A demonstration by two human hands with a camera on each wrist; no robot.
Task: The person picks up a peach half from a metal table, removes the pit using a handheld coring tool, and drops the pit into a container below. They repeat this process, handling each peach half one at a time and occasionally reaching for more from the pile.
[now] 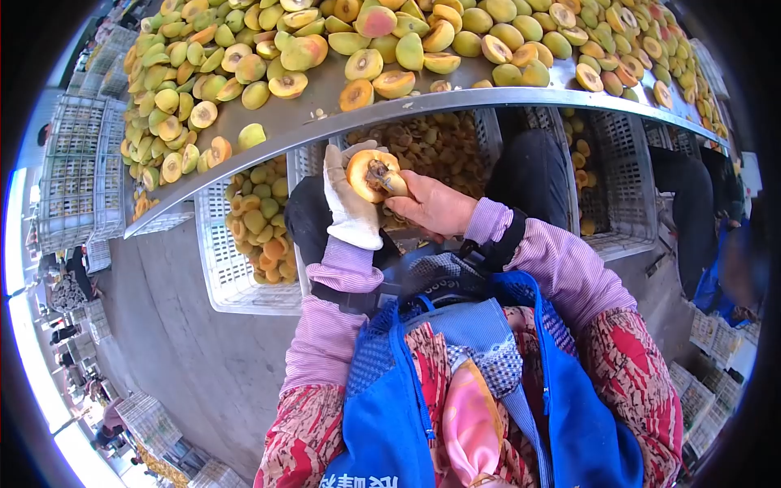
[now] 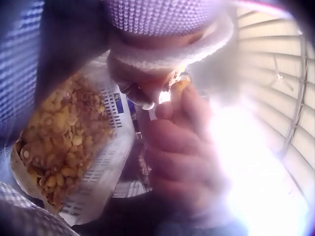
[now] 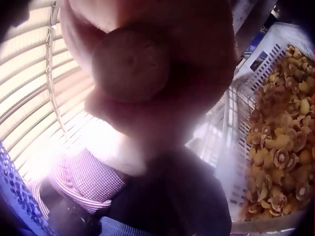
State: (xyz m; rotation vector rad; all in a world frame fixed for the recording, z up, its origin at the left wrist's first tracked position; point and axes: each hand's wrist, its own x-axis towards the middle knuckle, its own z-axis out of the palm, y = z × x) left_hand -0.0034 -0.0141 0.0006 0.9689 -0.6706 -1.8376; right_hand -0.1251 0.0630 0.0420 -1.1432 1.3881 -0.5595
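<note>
My left hand (image 1: 351, 213), in a pale glove, holds a yellow peach half (image 1: 358, 172) cut side up, with a rough brown hollow in its middle. My bare right hand (image 1: 439, 206) grips a round-handled tool (image 1: 396, 185) against that hollow. The tool's working tip is hidden in the fruit. In the right wrist view the blunt round end of the handle (image 3: 130, 64) pokes out of the curled fingers. The left wrist view shows the right hand (image 2: 179, 152) as a fist close to the glove (image 2: 140, 73), partly washed out by glare.
A metal table (image 1: 297, 122) heaped with peach halves (image 1: 378, 22) runs across in front, its raised rim just beyond my hands. Under it stand white crates: one with peach halves (image 1: 259, 213), one with brownish scraps (image 1: 443, 150). Stacked crates (image 1: 77, 175) stand at the left.
</note>
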